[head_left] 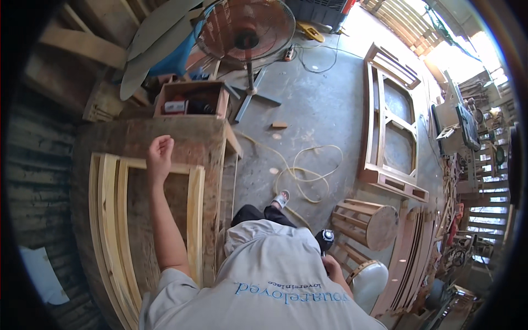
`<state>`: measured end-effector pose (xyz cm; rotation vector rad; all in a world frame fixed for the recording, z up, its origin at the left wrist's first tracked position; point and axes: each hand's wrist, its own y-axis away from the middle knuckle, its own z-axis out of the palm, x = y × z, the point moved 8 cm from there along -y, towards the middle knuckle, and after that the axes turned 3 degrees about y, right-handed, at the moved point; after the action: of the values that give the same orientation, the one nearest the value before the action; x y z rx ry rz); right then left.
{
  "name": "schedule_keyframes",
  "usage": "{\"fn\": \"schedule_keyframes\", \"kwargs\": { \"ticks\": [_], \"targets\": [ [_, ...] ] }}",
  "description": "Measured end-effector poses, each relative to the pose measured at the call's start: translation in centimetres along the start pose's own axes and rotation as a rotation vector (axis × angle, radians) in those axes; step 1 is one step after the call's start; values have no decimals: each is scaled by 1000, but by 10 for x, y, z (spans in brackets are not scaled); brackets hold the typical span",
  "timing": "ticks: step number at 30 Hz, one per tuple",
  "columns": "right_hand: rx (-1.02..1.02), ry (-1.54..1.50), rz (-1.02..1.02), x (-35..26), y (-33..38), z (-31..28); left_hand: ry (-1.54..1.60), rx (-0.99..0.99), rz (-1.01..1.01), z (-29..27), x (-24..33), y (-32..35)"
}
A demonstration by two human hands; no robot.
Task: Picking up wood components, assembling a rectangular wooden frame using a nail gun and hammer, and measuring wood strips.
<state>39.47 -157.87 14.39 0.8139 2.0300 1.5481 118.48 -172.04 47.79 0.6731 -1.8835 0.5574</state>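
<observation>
My left grip (pixel 161 148): bunched shut; can't tell if anything's inside.
My right grip (pixel 333 267): round a black tool (pixel 325 238), lower middle.
Wood frame (pixel 195 214): lower left, on the desk (pixel 190 137); top looks joined, bottom hidden.

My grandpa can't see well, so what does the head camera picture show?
A person's left hand, fingers bunched, is over a pale wooden frame on a workbench; the right hand holds what looks like a dark drill. Beyond are a standing fan, a pale hose or cord on grey floor, and more woodwork.
</observation>
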Motion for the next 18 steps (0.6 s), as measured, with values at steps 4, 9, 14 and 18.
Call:
{"fn": "schedule_keyframes", "kwargs": {
  "ticks": [4,9,14,18],
  "targets": [
    [208,-109,-161,-134,36,-46,-115,-19,-4,11,-23,-77],
    [275,-162,-260,-237,57,-103,-289,-34,24,14,-87,-186],
    [256,-162,-260,-288,62,-96,-383,-11,-73,-4,-176,-288],
    [98,-108,-60,-329,113,-66,-453,70,-193,-35,-224,-336]
  ]
}}
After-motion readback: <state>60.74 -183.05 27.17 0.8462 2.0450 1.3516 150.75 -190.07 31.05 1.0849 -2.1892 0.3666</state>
